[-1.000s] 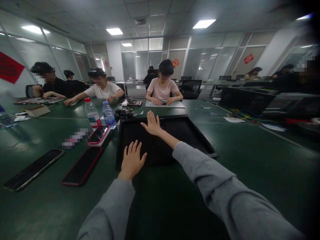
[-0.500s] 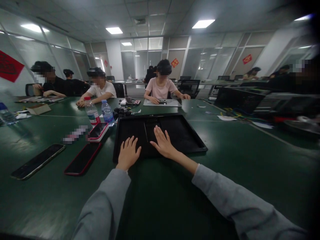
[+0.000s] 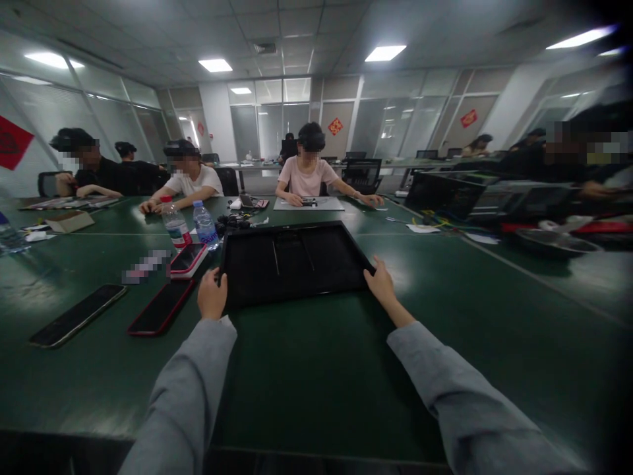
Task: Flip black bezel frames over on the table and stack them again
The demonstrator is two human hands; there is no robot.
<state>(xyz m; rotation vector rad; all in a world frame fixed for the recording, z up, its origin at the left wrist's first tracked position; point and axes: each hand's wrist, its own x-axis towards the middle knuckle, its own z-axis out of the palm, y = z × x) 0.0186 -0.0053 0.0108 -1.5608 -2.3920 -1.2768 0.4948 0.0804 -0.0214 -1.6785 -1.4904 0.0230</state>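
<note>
A flat black rectangular panel with a raised rim (image 3: 336,289), like a computer monitor's frame, lies on the green table. Two thin light lines run across its dark inner face. My left hand (image 3: 212,294) holds its left edge near the front corner, thumb by the rim and fingers curled outside. At the right edge, my right hand (image 3: 382,282) grips the rim near the front corner, fingers along the outer side. The undersides of both grips are hidden.
Left of the panel lie a red-edged phone (image 3: 161,307), a dark phone (image 3: 79,315) and a phone on a white box (image 3: 188,258). Two water bottles (image 3: 205,225) stand behind them. Cables (image 3: 233,221) lie beyond. Across the table, a person in pink (image 3: 306,173) works.
Both hands have moved outward from lying spread over the panel's face to its left and right edges. The panel appears turned straighter and its front right corner sits further left.
</note>
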